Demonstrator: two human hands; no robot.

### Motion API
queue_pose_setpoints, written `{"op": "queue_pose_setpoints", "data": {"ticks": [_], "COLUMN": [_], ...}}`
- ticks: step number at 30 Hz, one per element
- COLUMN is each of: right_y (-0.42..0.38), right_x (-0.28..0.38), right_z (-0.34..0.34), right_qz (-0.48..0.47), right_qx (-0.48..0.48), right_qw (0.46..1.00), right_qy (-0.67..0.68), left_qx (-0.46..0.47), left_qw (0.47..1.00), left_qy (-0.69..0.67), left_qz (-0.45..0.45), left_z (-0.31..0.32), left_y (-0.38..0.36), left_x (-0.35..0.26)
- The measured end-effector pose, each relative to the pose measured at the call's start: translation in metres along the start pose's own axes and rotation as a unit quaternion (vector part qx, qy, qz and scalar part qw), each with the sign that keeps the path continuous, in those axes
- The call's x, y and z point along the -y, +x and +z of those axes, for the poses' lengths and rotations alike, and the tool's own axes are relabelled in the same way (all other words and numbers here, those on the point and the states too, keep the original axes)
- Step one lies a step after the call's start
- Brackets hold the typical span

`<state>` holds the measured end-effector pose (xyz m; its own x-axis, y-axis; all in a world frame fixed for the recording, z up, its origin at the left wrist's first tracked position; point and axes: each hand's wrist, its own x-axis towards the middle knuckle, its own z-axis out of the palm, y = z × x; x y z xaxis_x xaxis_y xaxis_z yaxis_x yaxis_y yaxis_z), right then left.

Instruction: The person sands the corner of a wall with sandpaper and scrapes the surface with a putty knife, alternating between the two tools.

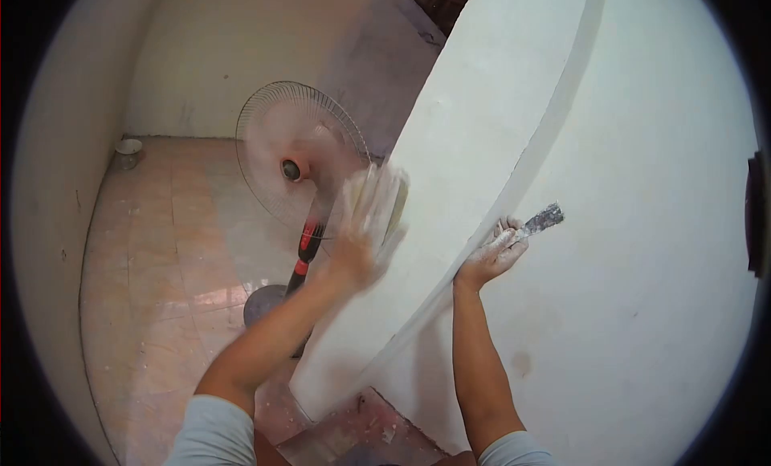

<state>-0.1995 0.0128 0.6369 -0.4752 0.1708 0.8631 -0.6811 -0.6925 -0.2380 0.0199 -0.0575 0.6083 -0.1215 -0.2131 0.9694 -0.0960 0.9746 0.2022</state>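
White powder coats both of my hands. My left hand [371, 213] is raised and smeared by motion at the left edge of the white wall panel [482, 89]; a flat, pale thing seems to be under its fingers, too blurred to make out. My right hand [495, 253] is closed around the handle of a putty knife [546, 218], whose stained blade points up and to the right. The wrist of that hand lies by the long ridge [530, 157] that runs diagonally down the white surface.
A standing fan [293, 170] with a round wire guard is behind my left hand. Beyond it are a tiled floor [152, 249], a small white bowl [128, 151] by the left wall and a grey wall section at the back. A dark object [755, 215] sits at the far right.
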Motion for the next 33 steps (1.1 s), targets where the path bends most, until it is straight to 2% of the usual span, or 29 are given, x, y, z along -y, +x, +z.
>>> {"op": "queue_pose_setpoints", "data": {"ticks": [1, 3, 6, 8, 11, 13, 17, 20, 22, 24, 25, 26, 29, 33], "right_y": [0.000, -0.002, -0.002, -0.002, -0.001, -0.002, -0.002, -0.004, -0.004, -0.004, -0.005, -0.003, -0.002, -0.001], "right_x": [0.005, 0.003, 0.002, 0.000, 0.002, 0.007, 0.005, 0.011, 0.012, 0.006, 0.006, 0.006, 0.004, 0.004], "right_z": [0.002, 0.003, 0.000, 0.001, 0.003, 0.003, 0.004, 0.008, 0.007, 0.004, 0.005, 0.004, 0.002, 0.005], "right_qz": [-0.011, -0.011, -0.001, 0.022, -0.015, -0.011, -0.016, -0.015, -0.003, -0.015, -0.012, -0.010, -0.025, -0.024], "right_qx": [-0.002, -0.007, -0.002, -0.015, -0.010, -0.014, -0.017, -0.017, -0.018, -0.010, -0.013, -0.014, -0.007, -0.011], "right_qw": [1.000, 1.000, 1.000, 1.000, 1.000, 0.999, 0.998, 0.998, 0.998, 0.999, 0.999, 0.999, 0.999, 0.999], "right_qy": [-0.011, -0.010, -0.030, -0.013, -0.023, -0.038, -0.058, -0.051, -0.058, -0.037, -0.038, -0.040, -0.037, -0.046], "left_qx": [-0.007, -0.055, -0.044, -0.017, 0.027, -0.016, -0.078, -0.056, -0.005, 0.005, 0.015, -0.001, -0.061, -0.031], "left_qw": [1.000, 0.997, 0.993, 0.996, 0.998, 0.998, 0.992, 0.993, 0.998, 0.998, 0.998, 0.995, 0.992, 0.993], "left_qy": [-0.008, -0.009, 0.003, 0.017, 0.026, 0.034, 0.065, 0.044, 0.061, 0.057, 0.054, 0.097, 0.093, 0.113], "left_qz": [-0.003, 0.054, 0.108, 0.091, 0.045, 0.051, 0.080, 0.095, 0.022, 0.009, 0.000, 0.018, 0.058, 0.030], "left_z": [-0.004, -0.008, -0.013, -0.012, -0.008, -0.004, -0.005, -0.007, 0.002, 0.001, 0.000, -0.003, -0.007, -0.004], "left_y": [0.036, 0.113, 0.145, 0.107, 0.061, 0.076, 0.165, 0.105, 0.028, 0.011, 0.009, 0.030, 0.113, 0.072], "left_x": [-0.004, -0.003, 0.004, 0.006, 0.001, -0.004, -0.009, -0.009, -0.004, -0.007, -0.008, -0.011, -0.016, -0.014]}}
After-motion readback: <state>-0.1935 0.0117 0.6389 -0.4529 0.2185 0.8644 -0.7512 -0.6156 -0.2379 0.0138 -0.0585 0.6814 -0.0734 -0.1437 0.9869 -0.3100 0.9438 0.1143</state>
